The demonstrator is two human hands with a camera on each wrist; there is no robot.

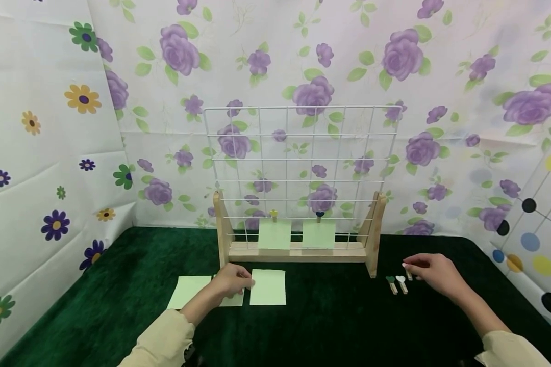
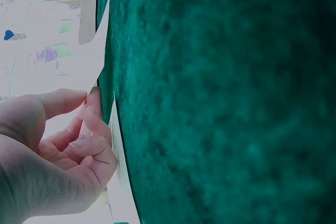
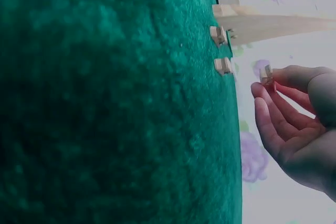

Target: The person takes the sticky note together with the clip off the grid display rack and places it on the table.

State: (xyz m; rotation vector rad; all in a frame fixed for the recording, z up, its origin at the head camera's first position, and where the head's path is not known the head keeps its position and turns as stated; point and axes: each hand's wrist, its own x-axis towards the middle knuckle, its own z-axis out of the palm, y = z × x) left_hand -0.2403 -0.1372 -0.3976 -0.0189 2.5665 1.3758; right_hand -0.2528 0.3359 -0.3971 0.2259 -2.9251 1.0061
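Note:
My left hand [image 1: 231,281] pinches the left edge of a pale green square of paper [image 1: 268,288] between thumb and finger. In the left wrist view that paper [image 2: 97,56] curves up off the cloth. Beneath the hand lies a second paper [image 1: 231,299], partly covered, with a third paper [image 1: 190,290] to its left. Over on the right, my right hand [image 1: 436,274] holds a small wooden clothespin [image 3: 266,75] by thumb and fingertips, raised above the cloth. Two more clothespins lie beside it, one with a green heart [image 1: 392,285] and one with a white heart [image 1: 401,284].
A white wire grid [image 1: 298,159] stands in a wooden base [image 1: 298,256] behind the papers. Two green papers hang low on it, under a yellow-topped clothespin [image 1: 274,215] and a dark blue heart one [image 1: 320,216]. Dark green cloth [image 1: 330,316] covers the table; flowered sheets hang behind.

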